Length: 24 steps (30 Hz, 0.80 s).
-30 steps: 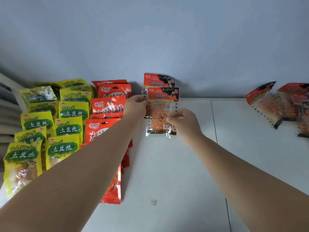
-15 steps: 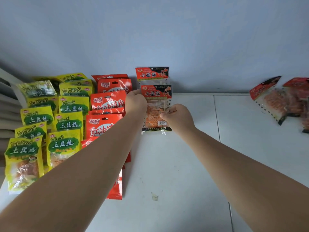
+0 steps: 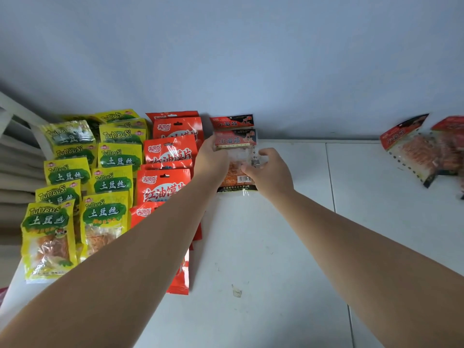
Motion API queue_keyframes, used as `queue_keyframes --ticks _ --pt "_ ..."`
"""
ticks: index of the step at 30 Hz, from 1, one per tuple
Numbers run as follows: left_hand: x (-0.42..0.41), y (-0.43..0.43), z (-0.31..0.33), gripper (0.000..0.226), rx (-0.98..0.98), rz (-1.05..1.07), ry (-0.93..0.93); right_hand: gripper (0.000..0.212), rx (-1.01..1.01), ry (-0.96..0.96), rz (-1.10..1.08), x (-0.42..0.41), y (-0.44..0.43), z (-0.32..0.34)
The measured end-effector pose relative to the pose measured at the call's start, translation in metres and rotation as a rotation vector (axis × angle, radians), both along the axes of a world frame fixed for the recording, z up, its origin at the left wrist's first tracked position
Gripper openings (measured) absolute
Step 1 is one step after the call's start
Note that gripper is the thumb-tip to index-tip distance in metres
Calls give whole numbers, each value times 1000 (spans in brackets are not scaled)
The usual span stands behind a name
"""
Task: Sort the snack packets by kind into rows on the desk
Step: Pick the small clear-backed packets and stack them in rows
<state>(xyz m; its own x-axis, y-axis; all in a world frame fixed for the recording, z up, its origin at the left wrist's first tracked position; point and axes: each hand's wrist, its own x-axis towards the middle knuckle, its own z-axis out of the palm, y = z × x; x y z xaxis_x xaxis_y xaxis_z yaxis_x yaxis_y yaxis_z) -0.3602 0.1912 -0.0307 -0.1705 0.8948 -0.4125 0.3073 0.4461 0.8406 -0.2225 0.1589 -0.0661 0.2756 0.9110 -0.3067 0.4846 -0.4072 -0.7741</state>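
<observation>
**CAUTION: PACKET MAY SLIDE OUT OF ROW**

I read the left hand (image 3: 212, 160) and right hand (image 3: 270, 175) each pinching a side edge of the clear-fronted packet (image 3: 237, 140), far centre on the desk (image 3: 251, 247), overlapping its twin (image 3: 232, 121) behind. Released skewed, the slick film could drift onto the red row (image 3: 168, 151) at left. I see no containers; packets lie loose.

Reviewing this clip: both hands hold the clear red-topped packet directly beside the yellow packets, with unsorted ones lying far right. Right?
Not quite. The head view shows the left hand and right hand holding the clear red-topped packet directly beside the red packets; the yellow packets lie further left. The unsorted ones do lie far right.
</observation>
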Motion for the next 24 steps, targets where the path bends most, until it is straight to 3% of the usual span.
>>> queue_keyframes --ticks 4,11,21,24 --pt "-2 -9 1 53 63 -29 70 67 3 33 -33 3 -4 1" --pt "-4 -34 5 41 238 -227 247 42 45 56 -114 22 -30 6" --pt "5 -70 17 17 206 -389 267 29 -22 -67 -26 40 -83 22" --pt "16 -86 18 28 145 -539 307 26 -61 -171 -6 57 -106 27"
